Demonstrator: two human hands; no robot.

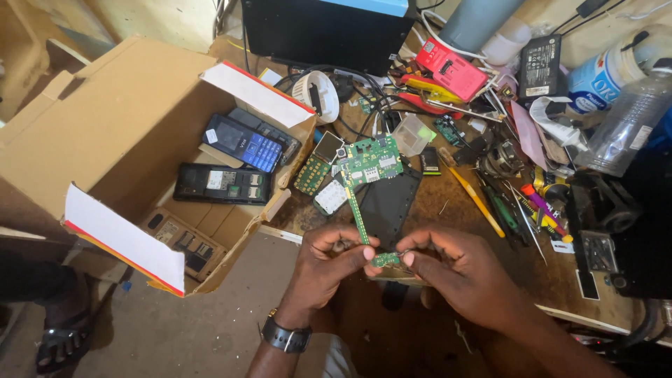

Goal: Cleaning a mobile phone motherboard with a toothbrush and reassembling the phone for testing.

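Green circuit board (369, 183), long and narrow with a wider top end, stands at the centre of the frame, held up over the cluttered workbench (434, 203). The left hand (329, 262) pinches its narrow strip between thumb and fingers near the lower end; a dark wristwatch (285, 337) sits on that wrist. The right hand (448, 266) closes its fingertips on the small bottom end of the board, just beside the left thumb, so both hands nearly touch there. To the left of the frame an open cardboard box (112, 133) holds several old keypad phones (241, 143), some face up, one with its back removed. Behind the board, toward the upper right, lie a red battery-like block (451, 68), a black power adapter (539, 64), a clear plastic bottle (626, 119) and a yellow-handled screwdriver (476, 199) among loose tools and cables.
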